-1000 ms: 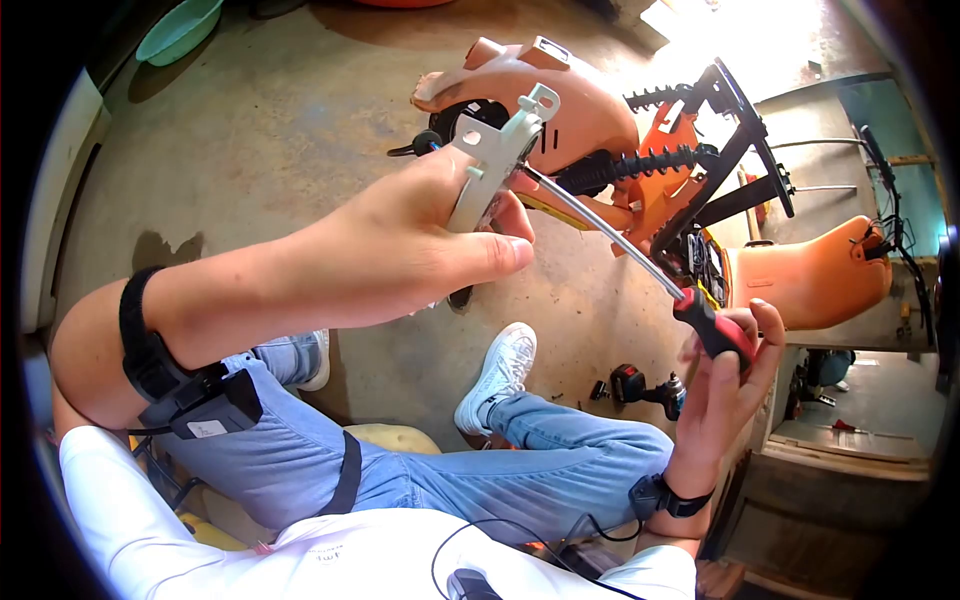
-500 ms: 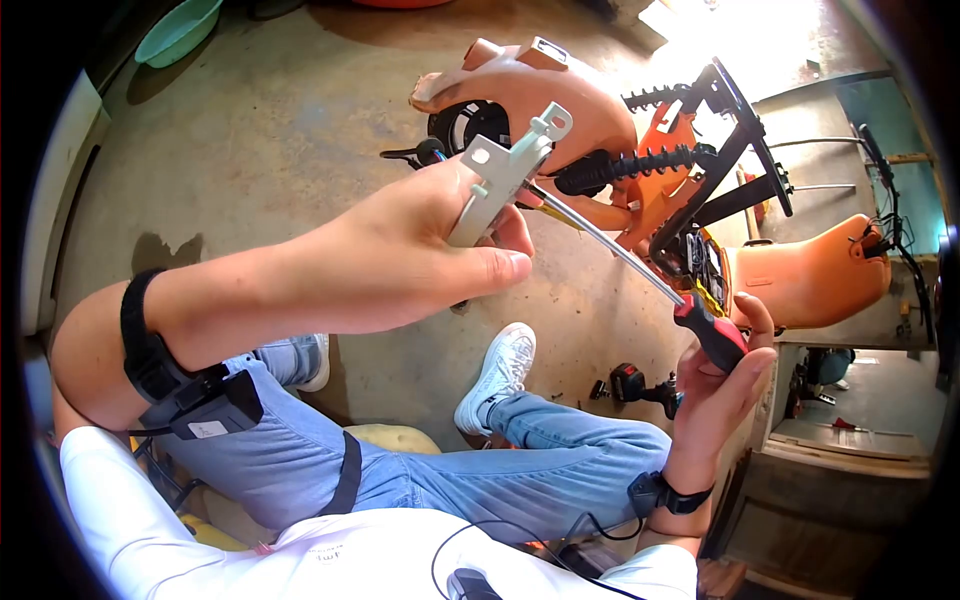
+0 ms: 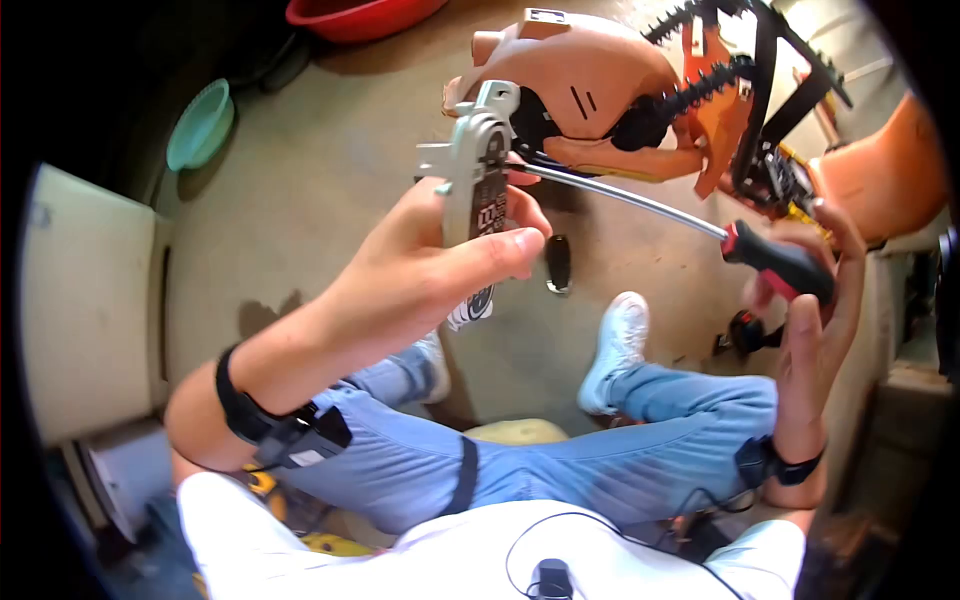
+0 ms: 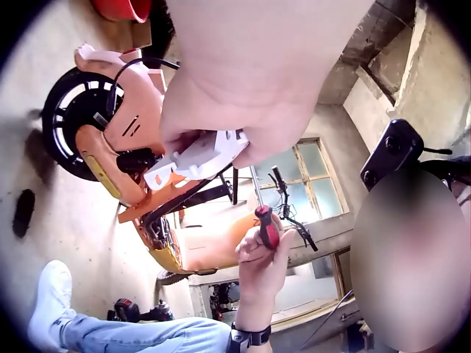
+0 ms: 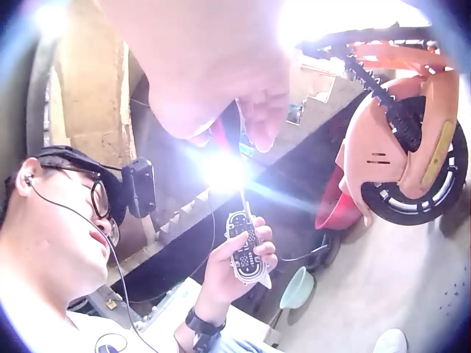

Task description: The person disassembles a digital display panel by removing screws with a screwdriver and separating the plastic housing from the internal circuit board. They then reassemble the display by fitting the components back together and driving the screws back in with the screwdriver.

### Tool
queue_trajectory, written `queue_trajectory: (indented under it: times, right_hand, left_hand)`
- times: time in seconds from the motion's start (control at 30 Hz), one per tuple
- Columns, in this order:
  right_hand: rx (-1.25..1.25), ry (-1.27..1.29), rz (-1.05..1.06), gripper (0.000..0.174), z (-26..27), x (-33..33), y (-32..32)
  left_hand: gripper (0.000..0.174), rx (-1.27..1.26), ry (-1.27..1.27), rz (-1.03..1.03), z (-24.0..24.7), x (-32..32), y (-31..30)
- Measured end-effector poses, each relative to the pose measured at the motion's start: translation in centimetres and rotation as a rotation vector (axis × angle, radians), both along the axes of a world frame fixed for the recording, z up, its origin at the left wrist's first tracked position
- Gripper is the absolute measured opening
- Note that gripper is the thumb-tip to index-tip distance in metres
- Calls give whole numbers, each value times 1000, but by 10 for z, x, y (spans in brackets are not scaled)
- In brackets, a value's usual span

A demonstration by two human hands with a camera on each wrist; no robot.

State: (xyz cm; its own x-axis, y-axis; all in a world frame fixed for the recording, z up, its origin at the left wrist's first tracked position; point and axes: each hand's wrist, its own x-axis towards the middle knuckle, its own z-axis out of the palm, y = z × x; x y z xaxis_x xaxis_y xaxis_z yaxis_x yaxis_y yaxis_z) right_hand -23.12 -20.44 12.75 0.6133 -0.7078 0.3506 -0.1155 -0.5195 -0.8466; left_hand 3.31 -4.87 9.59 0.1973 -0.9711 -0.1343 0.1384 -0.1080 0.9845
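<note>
In the head view my left hand (image 3: pixel 410 255) grips a pale grey oval housing (image 3: pixel 465 190) with bracket tabs and a dark, marked inner face. My thumb lies along its near side. My right hand (image 3: pixel 812 330) holds a screwdriver (image 3: pixel 780 265) by its red and black handle, fingers about the grip. Its long metal shaft points left, and the tip end is at the housing, hidden beside my left fingers. The right wrist view shows the oval face (image 5: pixel 246 246) with the shaft meeting its upper end. From the left wrist, the housing's white outer side (image 4: pixel 202 158) shows under my palm.
Beyond my hands stands an orange scooter (image 3: pixel 590 90) with black springs and a wheel. A power drill (image 3: pixel 750 332) lies on the floor by my shoe (image 3: pixel 615 350). A green basin (image 3: pixel 200 125) and a red basin (image 3: pixel 365 18) sit farther back; a white cabinet (image 3: pixel 95 300) is at left.
The head view has shifted, moving my hands and knees rightward in it. The housing has turned so its dark inner face shows, and the screwdriver lies nearer level. Both holds continue.
</note>
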Motion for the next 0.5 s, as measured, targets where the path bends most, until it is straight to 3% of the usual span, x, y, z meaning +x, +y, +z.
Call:
queue_trajectory:
  times: [0.03,0.1,0.17,0.23,0.27,0.3,0.37,0.4,0.5]
  right_hand:
    - [-22,-57,99,70,-2,0,-5]
    - [-78,-126,48,72,-12,1,-3]
    - [-249,-52,36,60,-11,-5,-8]
    - [-72,98,4,64,-3,-23,-8]
    - [-99,64,-96,74,-11,-19,-10]
    - [2,84,-59,77,-4,-21,-9]
    - [-178,8,-69,80,-10,-9,-14]
    - [-163,-118,23,81,-18,-3,-14]
    - [-187,-86,-70,80,-17,-1,-4]
  left_hand:
    - [41,33,-35,-36,1,-1,-1]
    - [42,19,80,41,2,-4,-2]
    - [44,37,38,36,0,-7,-3]
    - [43,3,19,48,0,-11,-3]
    - [43,-3,24,50,-1,-13,-3]
    - [43,8,12,38,0,-14,-4]
    - [42,10,43,75,0,-14,-5]
    - [40,16,32,68,0,-12,-7]
    - [39,20,36,80,0,-11,-10]
